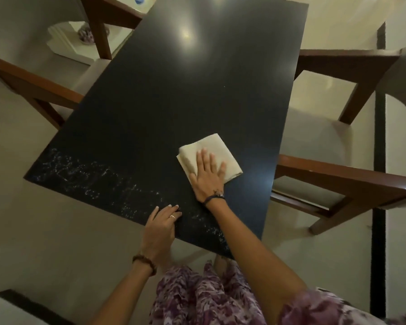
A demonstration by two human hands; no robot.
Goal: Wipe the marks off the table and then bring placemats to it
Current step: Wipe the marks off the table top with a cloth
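A black glossy table (174,95) fills the middle of the head view. White smeared marks (92,179) run in a band along its near edge, from the left corner to below my right forearm. A folded cream cloth (217,146) lies on the table right of centre. My right hand (208,175) lies flat on the cloth's near part, fingers spread and pressing down. My left hand (161,227) rests on the near table edge, fingers curled over it and touching the marks. No placemats are in view.
Wooden chairs with pale seats stand around the table: two on the right (342,181), one on the left (31,87), one at the far left corner (108,17). A white stepped object (66,45) sits on the floor at the far left. I stand at the table's near end.
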